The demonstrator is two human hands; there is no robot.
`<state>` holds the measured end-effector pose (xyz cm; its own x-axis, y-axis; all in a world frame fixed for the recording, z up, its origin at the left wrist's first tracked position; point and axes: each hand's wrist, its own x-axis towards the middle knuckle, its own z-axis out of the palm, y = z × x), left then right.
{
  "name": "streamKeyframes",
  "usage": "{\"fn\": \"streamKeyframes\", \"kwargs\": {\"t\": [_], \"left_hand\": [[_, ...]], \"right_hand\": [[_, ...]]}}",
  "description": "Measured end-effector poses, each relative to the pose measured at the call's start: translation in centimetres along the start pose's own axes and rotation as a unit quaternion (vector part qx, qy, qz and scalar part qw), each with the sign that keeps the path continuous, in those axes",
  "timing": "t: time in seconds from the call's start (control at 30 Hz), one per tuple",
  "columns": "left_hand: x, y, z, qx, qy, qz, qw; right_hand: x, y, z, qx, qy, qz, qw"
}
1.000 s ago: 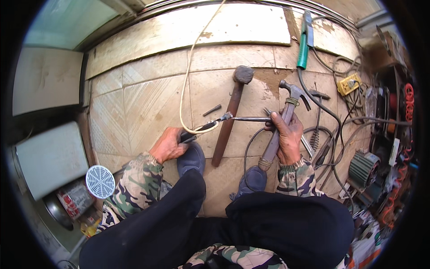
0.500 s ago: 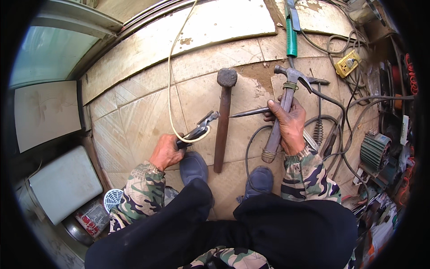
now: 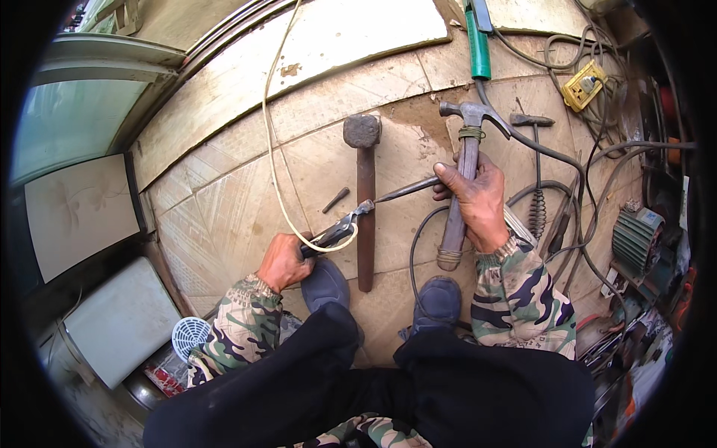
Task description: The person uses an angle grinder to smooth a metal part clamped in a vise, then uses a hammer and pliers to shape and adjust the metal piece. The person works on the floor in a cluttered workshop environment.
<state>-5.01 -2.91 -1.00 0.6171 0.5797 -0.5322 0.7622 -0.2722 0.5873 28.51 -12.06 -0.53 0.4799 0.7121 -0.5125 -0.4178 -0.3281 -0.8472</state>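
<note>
My left hand is closed round the dark handles of a pair of pliers. The jaws grip a small metal piece above the sledgehammer's handle. In my right hand are both a claw hammer, held by its wooden handle with wire bound near the head, and a pointed metal rod. The rod's tip meets, or almost meets, the piece in the jaws. Below lies a sledgehammer, its brown handle running toward my shoes. Left of it a short dark pin rests on the tiles.
A pale cord loops down to the pliers. To the right lie a chipping hammer with a spring handle, dark cables, a yellow socket box and a green motor. A green-handled tool is farther off. White boxes stand left.
The pliers' jaws and the rod's tip have come together over the sledgehammer's handle. The short pin now shows on the floor. The whole view has shifted slightly.
</note>
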Motion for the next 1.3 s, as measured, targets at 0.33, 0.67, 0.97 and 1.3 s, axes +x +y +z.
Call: {"fn": "streamKeyframes", "kwargs": {"t": [0.33, 0.67, 0.97, 1.3], "left_hand": [[-0.1, 0.8, 0.1, -0.007, 0.006, -0.016, 1.000], [-0.9, -0.2, 1.9, 0.064, 0.061, -0.019, 0.996], [-1.0, -0.6, 1.8, 0.065, 0.055, -0.017, 0.996], [-1.0, -0.9, 2.1, 0.058, 0.063, -0.004, 0.996]], "right_hand": [[0.7, 0.4, 0.6, -0.033, -0.032, 0.039, 0.998], [1.6, 0.7, 1.7, -0.099, -0.025, 0.031, 0.994], [0.9, 0.1, 2.1, -0.066, -0.033, 0.003, 0.997], [-0.1, -0.6, 2.6, -0.075, -0.017, -0.039, 0.996]]}}
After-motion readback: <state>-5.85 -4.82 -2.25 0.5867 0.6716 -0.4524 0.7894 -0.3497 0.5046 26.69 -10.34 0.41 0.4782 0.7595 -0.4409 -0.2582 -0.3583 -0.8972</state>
